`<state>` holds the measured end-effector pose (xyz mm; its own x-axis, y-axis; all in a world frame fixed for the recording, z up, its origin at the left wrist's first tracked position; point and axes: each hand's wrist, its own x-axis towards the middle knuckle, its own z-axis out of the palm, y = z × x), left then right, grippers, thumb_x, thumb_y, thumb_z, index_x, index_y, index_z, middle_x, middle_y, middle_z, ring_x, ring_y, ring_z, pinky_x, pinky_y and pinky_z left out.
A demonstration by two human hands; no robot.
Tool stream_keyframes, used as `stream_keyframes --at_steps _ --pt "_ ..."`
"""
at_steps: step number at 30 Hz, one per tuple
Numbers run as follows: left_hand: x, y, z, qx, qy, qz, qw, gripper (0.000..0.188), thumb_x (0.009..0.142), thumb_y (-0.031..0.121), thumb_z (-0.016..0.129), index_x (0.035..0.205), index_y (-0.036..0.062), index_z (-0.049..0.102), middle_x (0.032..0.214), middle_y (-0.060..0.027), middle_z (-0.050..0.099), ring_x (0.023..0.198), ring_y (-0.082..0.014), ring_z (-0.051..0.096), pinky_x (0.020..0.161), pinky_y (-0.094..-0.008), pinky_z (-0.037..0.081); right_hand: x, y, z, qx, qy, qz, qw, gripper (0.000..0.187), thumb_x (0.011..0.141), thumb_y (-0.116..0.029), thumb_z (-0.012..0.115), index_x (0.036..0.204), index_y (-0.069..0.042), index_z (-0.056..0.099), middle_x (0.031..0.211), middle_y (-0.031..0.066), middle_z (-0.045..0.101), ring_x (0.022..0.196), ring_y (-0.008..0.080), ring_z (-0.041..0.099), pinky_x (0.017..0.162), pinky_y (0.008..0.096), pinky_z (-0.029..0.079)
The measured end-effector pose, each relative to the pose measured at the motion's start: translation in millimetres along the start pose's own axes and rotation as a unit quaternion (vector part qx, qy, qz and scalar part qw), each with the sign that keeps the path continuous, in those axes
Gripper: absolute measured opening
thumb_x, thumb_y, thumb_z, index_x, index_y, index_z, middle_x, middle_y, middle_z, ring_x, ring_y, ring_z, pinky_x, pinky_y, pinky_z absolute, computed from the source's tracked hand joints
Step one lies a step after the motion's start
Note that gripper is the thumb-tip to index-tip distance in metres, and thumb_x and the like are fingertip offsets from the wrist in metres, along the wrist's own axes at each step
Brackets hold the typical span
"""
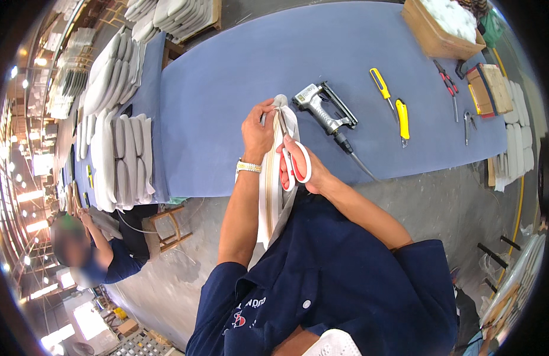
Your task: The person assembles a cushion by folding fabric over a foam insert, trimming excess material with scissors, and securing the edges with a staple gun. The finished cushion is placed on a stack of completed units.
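My left hand [258,132] pinches the upper end of a long grey-and-white fabric piece [268,204], which has a tan strip like a zipper down its length. The fabric hangs over the table's near edge towards my body. In my right hand [315,176] is a pair of scissors [307,164] with red-and-white handles. Their blades point up at the fabric just beside my left fingers; whether they are apart or closed I cannot tell. Right of my hands, a silver staple gun [322,108] lies on the table with its hose attached.
On the blue-covered table [221,77] lie a yellow screwdriver [381,84], a yellow utility knife [403,121] and red-handled pliers [447,78]. A cardboard box [425,32] of white stuffing stands far right. Stacked grey cushions [123,157] stand left, near a seated person [117,252].
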<state>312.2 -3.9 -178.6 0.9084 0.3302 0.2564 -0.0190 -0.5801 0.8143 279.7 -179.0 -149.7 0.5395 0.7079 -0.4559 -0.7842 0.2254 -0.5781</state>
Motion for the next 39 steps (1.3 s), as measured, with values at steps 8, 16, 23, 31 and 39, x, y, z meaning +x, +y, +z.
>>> stream_keyframes --at_steps 8,16,23,31,39 --pt "-1.3 5.4 -4.8 0.026 0.001 0.037 0.999 0.007 0.094 0.009 0.071 0.098 0.003 0.068 0.119 -0.0123 0.075 0.106 -0.0326 0.073 0.091 -0.0414 0.057 7.9 6.0 4.6 -0.02 0.01 -0.043 0.999 0.06 0.104 -0.063 0.049 0.109 -0.004 0.054 0.074 0.004 0.055 0.05 0.0172 0.059 0.045 0.0326 0.05" --pt "-5.1 5.5 -3.7 0.027 -0.007 0.081 0.996 0.006 0.092 0.004 0.072 0.098 0.0024 0.069 0.113 -0.014 0.077 0.104 -0.0271 0.075 0.089 -0.0365 0.058 7.8 8.4 15.0 -0.023 0.051 -0.07 0.996 0.054 0.105 -0.059 0.051 0.106 -0.005 0.053 0.071 0.0044 0.054 0.049 0.016 0.057 0.046 0.0325 0.051" --pt "-8.8 1.8 2.7 0.019 -0.01 0.086 0.996 0.008 0.092 0.002 0.073 0.099 0.0021 0.07 0.108 -0.0148 0.078 0.107 -0.0259 0.075 0.089 -0.0353 0.059 5.4 5.9 20.7 -0.029 0.08 -0.075 0.994 0.052 0.106 -0.056 0.05 0.102 -0.004 0.052 0.07 0.0051 0.053 0.046 0.0167 0.054 0.042 0.0329 0.049" --pt "-8.3 1.1 8.1 0.042 -0.001 0.109 0.993 0.009 0.091 0.003 0.073 0.098 0.0031 0.068 0.108 -0.0141 0.077 0.102 -0.0303 0.076 0.086 -0.0383 0.06 9.3 9.3 18.0 -0.013 0.094 -0.076 0.993 0.048 0.106 -0.051 0.054 0.094 -0.006 0.047 0.065 0.0044 0.049 0.042 0.0156 0.051 0.035 0.033 0.043" --pt "-8.3 3.1 9.2 0.029 -0.003 0.054 0.998 0.007 0.094 0.006 0.069 0.1 0.0028 0.068 0.114 -0.0127 0.077 0.101 -0.0296 0.076 0.086 -0.0376 0.06 11.9 14.0 17.9 -0.02 0.118 -0.073 0.99 0.049 0.105 -0.052 0.055 0.098 -0.004 0.051 0.067 0.0048 0.051 0.041 0.0166 0.049 0.036 0.034 0.043"
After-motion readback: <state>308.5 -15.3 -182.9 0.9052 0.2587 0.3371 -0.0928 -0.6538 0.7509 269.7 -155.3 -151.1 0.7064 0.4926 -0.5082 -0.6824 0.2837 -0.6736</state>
